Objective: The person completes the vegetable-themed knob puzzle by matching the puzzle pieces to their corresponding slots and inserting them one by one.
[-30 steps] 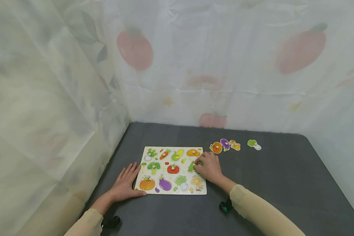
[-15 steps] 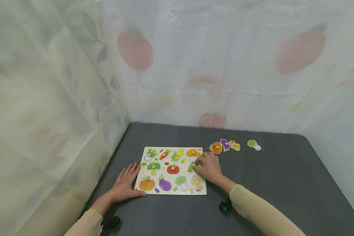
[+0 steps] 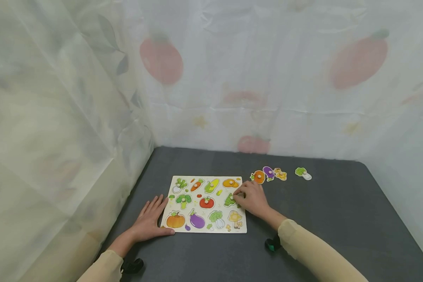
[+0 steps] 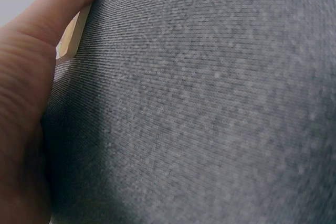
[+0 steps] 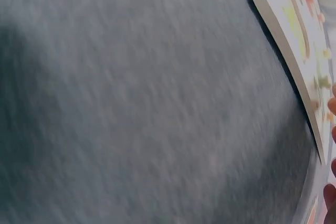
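Observation:
A white wooden puzzle board (image 3: 206,230) with vegetable pictures lies on the dark table. My left hand (image 3: 150,219) is spread at its left edge, thumb along the front left corner; the left wrist view shows that thumb (image 4: 58,6) against the board's edge. Over the right edge is my right hand (image 3: 252,199), its thumb and forefinger beside a green vegetable piece (image 3: 229,200) that sits in the board. Nothing shows between those fingers. Knobbed tomato (image 3: 206,202), broccoli (image 3: 183,201), carrot (image 3: 197,185) and corn (image 3: 212,185) pieces also sit in the board.
Behind the board's right side lie loose pumpkin (image 3: 258,176), eggplant (image 3: 268,172) and mushroom (image 3: 280,174) pieces, close together. A loose cabbage piece (image 3: 303,173) lies farther right. Pale printed curtains (image 3: 211,78) stand around the table (image 3: 320,219).
My right hand has drawn slightly to the right off the green vegetable piece, so more of that piece shows. My left hand has stayed put.

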Available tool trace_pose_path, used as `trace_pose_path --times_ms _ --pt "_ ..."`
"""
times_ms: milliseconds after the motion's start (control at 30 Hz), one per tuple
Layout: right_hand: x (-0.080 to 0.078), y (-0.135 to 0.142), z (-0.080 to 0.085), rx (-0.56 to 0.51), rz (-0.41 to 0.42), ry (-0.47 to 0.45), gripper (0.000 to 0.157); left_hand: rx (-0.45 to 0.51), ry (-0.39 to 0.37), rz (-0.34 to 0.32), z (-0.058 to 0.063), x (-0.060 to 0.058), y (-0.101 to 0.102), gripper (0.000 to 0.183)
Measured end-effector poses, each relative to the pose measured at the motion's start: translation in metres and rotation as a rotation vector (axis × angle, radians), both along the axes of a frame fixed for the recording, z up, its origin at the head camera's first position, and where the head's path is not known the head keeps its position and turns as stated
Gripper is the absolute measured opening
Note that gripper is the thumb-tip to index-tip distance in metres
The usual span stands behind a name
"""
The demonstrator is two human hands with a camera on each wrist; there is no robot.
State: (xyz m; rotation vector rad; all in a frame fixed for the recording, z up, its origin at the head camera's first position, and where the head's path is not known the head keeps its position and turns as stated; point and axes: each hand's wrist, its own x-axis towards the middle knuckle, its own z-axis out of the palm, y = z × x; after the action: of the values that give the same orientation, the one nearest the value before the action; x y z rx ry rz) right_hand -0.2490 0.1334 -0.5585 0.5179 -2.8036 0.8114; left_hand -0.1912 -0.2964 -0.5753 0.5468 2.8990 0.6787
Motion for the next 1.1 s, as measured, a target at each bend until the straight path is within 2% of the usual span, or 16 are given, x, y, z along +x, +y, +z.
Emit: trace_pose_path --times_ms 233,433,600,833,1100 --pt "-0.016 0.032 0.005 -0.012 -0.087 0.062 0.012 -0.004 0.005 0.003 0.0 0.0 0.0 0.126" --pt "-0.032 0.065 0.007 0.026 -0.183 0.089 0.018 -0.003 0.002 0.004 0.002 0.001 0.002 0.126" --pt "-0.04 0.08 0.008 0.058 -0.229 0.088 0.024 0.007 -0.001 0.004 0.002 0.001 0.002 0.126" --pt "-0.049 0.085 0.008 0.104 -0.224 0.041 0.027 0.005 -0.001 0.003 0.0 0.001 0.001 0.126" --pt "-0.053 0.083 0.011 0.192 -0.189 0.049 0.022 0.0 -0.006 0.003 -0.001 0.001 0.001 0.126"
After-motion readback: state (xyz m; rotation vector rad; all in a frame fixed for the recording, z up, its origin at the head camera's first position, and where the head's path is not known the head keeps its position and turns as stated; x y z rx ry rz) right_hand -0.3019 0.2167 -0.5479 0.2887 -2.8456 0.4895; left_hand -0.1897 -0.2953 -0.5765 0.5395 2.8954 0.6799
